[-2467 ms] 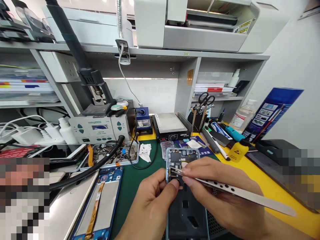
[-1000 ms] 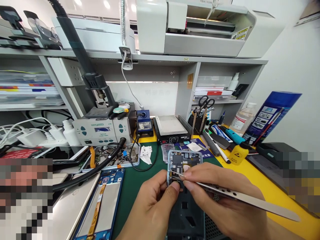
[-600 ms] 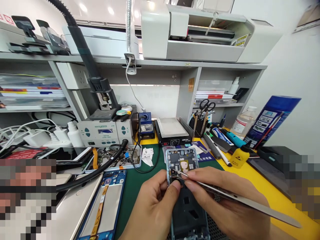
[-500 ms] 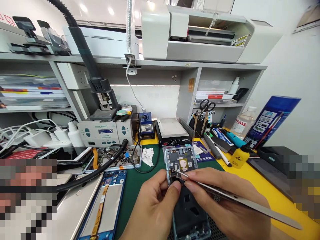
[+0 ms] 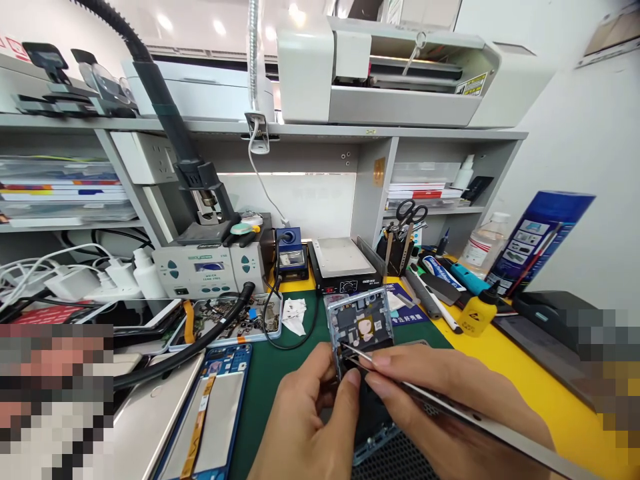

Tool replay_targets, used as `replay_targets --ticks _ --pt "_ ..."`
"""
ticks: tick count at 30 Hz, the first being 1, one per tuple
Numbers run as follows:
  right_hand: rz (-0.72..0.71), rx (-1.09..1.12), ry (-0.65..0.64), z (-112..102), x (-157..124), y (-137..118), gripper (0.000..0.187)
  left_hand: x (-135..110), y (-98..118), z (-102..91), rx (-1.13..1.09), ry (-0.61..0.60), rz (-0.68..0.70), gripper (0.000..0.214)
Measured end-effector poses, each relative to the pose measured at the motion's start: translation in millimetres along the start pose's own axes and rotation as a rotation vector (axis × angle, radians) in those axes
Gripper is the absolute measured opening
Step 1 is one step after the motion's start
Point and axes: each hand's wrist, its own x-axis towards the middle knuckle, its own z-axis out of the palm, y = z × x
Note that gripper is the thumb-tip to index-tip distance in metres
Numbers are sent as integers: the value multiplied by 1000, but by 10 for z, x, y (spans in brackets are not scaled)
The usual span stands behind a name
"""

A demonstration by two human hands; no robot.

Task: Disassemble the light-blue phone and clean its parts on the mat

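An opened phone (image 5: pixel 361 325) with a pale blue frame and bare circuit boards is held above the green mat (image 5: pixel 265 373), tilted a little to the left. My left hand (image 5: pixel 305 420) grips its left edge, thumb pressed on the inside near the middle. My right hand (image 5: pixel 450 407) pinches long metal tweezers (image 5: pixel 480 427). Their tips touch the phone's inside just beside my left thumb. The phone's lower half is hidden behind both hands.
A blue phone frame (image 5: pixel 210 413) with an orange flex lies at the lower left beside a silver back cover (image 5: pixel 150 413). A parts tray (image 5: pixel 225 320), a rework station (image 5: pixel 200 267), a hot plate (image 5: pixel 343 263), a yellow bottle (image 5: pixel 475 310) and a tool holder with scissors (image 5: pixel 403 240) stand behind.
The phone has tilted so its top leans left and sits higher in my hands. The tweezers stay at the same spot inside. The view has shifted slightly.
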Motion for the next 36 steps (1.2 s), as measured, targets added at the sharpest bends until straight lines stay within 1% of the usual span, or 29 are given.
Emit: replay_targets --ticks 3,7,11,16,21,25,28,32,36 --pt "-16 12 4 4 -12 4 11 -3 0 -6 42 27 13 30" --pt "-32 11 17 8 -17 5 12 1 14 -7 70 10 21 28" --pt "-40 12 18 -8 -25 6 16 -11 -36 -9 28 47 25 21" --pt "-21 31 32 -17 -46 4 17 -25 -124 -20 -27 76 23 17" --pt "-38 79 6 -17 -51 6 26 -28 -104 -29 55 75 22 20" --pt "-57 115 -23 -6 -39 24 27 -23 -11 -6 92 42 23 25" --pt "-85 105 -19 5 -40 44 24 -16 39 30 21 5 14 32" --pt "-96 86 8 12 -44 51 23 4 12 42 -91 -46 -10 36" --pt "-77 96 29 23 -40 36 21 28 -47 7 -88 -98 -15 36"
